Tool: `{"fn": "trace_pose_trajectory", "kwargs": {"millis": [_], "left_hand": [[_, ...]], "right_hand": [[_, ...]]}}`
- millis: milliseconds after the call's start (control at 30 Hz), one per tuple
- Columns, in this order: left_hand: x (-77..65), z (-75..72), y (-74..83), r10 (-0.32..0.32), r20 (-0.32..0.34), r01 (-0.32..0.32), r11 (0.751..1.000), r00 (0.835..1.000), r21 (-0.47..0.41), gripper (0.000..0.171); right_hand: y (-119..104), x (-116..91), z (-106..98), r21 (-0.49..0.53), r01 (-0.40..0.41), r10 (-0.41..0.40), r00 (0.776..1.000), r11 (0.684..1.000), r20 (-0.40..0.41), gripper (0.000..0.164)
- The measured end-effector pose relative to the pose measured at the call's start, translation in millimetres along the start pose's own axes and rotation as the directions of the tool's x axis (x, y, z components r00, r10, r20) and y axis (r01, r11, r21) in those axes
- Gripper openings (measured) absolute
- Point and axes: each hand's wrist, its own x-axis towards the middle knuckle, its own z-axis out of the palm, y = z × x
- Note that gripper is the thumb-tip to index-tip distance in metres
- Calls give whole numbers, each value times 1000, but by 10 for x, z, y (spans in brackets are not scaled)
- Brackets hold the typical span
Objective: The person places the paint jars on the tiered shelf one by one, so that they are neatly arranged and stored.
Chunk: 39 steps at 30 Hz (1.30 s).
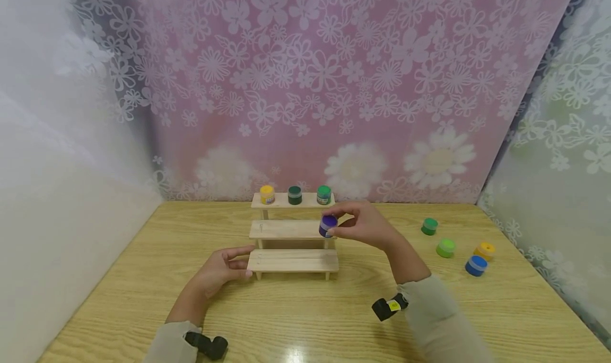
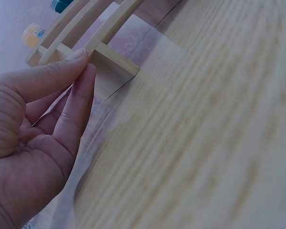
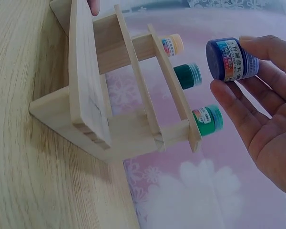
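Note:
My right hand [image 1: 365, 226] pinches a purple paint jar [image 1: 328, 225] between thumb and fingers, at the right end of the middle tier of a three-step wooden display stand [image 1: 293, 261]. In the right wrist view the jar [image 3: 231, 59] is lidded, with a printed label, and apart from the boards. My left hand [image 1: 220, 273] grips the left end of the lowest board, thumb and fingertips on its edge, as the left wrist view shows. On the top tier stand a yellow jar [image 1: 267, 195], a dark green jar [image 1: 294, 195] and a green jar [image 1: 323, 195].
On the wood-grain table [image 1: 305, 320] to the right stand another green jar [image 1: 429, 226], a light green jar [image 1: 446, 248], an orange-yellow jar [image 1: 485, 251] and a blue jar [image 1: 476, 265]. A pink floral cloth [image 1: 305, 87] hangs right behind the stand.

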Motion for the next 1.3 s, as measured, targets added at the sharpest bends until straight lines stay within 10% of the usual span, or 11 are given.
{"fn": "trace_pose_trajectory", "kwargs": {"millis": [667,1300], "left_hand": [[-8,5,11,-10,-2,10,1000,1000,-8,71],[2,3,7,-15,-17,15,1000,1000,4,71]], "right_hand": [[-470,323,275,-54,-30,32,999,998,39,37],[-42,726,564,-64,-77,79,996,995,33,40]]}}
